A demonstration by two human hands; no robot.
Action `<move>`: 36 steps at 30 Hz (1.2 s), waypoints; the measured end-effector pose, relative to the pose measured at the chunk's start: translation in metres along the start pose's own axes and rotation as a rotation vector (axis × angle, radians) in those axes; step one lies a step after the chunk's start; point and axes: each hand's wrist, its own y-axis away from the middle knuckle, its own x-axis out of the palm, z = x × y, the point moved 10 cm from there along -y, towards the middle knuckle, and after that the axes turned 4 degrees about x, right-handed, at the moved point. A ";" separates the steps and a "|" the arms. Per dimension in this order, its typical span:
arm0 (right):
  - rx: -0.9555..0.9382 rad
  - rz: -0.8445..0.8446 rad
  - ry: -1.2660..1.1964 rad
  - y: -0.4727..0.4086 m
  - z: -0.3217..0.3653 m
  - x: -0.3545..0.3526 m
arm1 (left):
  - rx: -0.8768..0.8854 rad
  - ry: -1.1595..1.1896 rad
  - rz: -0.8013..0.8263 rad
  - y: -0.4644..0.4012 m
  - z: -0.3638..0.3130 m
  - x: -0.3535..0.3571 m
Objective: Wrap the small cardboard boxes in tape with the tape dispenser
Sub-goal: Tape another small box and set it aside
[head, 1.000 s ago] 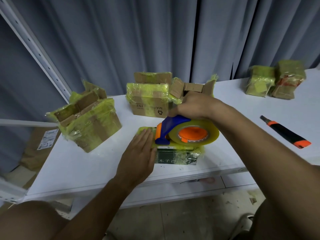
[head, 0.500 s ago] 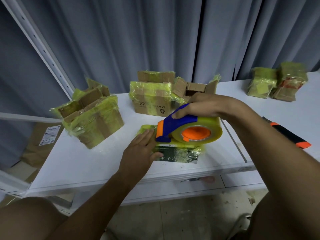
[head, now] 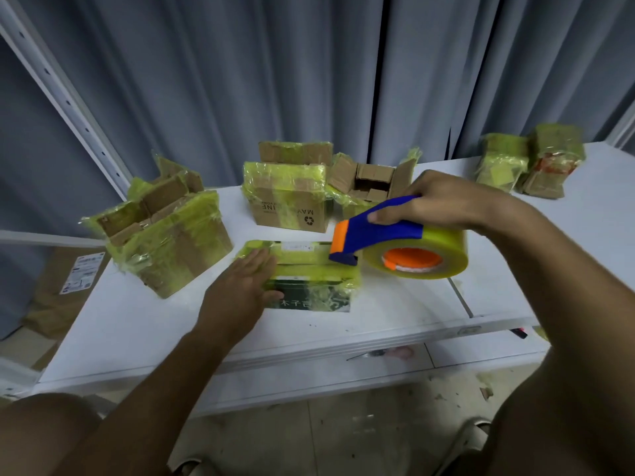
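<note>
**Box under tape: risk of slip and crooked strip**

Box (head: pixel 305 280), flat and dark-sided, lies near the front edge of the white surface (head: pixel 144 324), already part covered in yellow tape. It is pinned at its left end by the left hand (head: pixel 240 293), laid flat with fingers together. The tape dispenser (head: pixel 395 245) is gripped by the right hand (head: pixel 433 204), closed round the blue handle, its nose at the box top's right end. If pressure is eased, the box may be dragged along and the tape wrinkled.
</note>
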 end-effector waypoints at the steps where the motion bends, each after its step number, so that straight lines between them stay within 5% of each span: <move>1: -0.002 -0.001 0.014 0.001 -0.003 0.002 | 0.011 -0.024 0.000 0.000 -0.001 0.000; 7: 0.020 0.018 0.012 -0.008 -0.012 0.015 | -0.003 -0.077 0.027 0.002 -0.014 0.008; 13: 0.012 0.030 -0.008 -0.010 -0.011 0.016 | 0.177 0.003 0.025 -0.007 -0.058 0.017; 36: 0.071 0.130 -0.164 -0.010 -0.044 0.023 | 0.137 0.012 0.031 -0.019 -0.053 0.017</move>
